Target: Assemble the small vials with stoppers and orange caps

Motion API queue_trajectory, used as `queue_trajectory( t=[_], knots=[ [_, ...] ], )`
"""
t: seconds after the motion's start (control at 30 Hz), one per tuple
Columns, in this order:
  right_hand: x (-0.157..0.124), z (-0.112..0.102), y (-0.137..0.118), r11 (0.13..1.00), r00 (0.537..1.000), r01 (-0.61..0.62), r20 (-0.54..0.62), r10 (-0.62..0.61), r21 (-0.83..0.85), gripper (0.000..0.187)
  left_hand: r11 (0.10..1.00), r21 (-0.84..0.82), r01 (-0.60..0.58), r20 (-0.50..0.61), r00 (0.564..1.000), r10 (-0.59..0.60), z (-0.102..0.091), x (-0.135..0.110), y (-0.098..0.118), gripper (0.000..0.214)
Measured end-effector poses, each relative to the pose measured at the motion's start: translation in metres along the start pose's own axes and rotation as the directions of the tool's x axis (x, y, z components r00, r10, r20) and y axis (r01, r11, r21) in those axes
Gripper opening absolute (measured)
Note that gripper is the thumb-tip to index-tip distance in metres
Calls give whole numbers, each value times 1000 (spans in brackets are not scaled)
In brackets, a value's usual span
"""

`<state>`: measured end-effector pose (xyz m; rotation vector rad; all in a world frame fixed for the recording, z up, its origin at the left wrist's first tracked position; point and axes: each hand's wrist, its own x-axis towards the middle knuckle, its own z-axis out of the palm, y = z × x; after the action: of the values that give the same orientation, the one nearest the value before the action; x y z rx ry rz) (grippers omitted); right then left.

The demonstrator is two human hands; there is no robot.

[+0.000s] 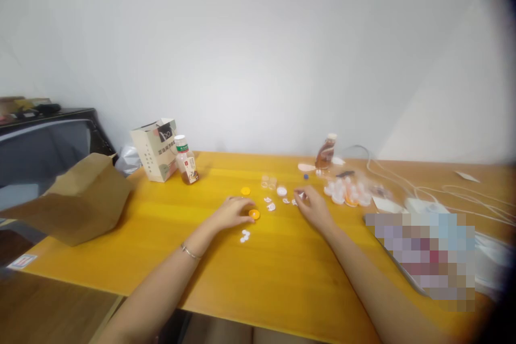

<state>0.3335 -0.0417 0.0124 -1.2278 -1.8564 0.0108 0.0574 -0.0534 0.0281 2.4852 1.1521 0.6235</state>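
Observation:
My left hand (234,213) is over the table with thumb and fingers apart, at the left edge of an orange bottle cap (254,215); whether it touches the cap I cannot tell. Just below lie several small white discs (244,236). A yellow cap (245,191) rests beyond that hand. My right hand (313,207) has its fingers curled together around a small white cut-out piece (301,195) with dark marks. Similar white cut-outs (271,207) lie between the hands. Behind them are a white cap (281,191) and clear small cups (269,181).
A paper bag (84,199), a printed carton (155,153) and a labelled bottle (186,161) stand left. At right are a brown bottle (325,152), a blue cap (306,176), clustered clear cups (346,191), white cables (397,177) and a blurred-out flat object (427,258).

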Motion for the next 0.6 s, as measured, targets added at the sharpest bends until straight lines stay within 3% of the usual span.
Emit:
queue_trajectory(
  t=[0.17,0.37,0.6],
  knots=[
    [0,1,-4,1000,1000,5,9,-5,7,16,996,-8,88,4,996,-88,-17,-2,-15,20],
    [-6,7,-31,994,992,53,108,-62,92,16,987,-11,157,240,959,-150,-25,-8,-31,16],
    [-17,17,-65,956,930,119,306,-202,270,16,984,0,179,234,957,-174,-21,-8,-31,16]
  ],
)
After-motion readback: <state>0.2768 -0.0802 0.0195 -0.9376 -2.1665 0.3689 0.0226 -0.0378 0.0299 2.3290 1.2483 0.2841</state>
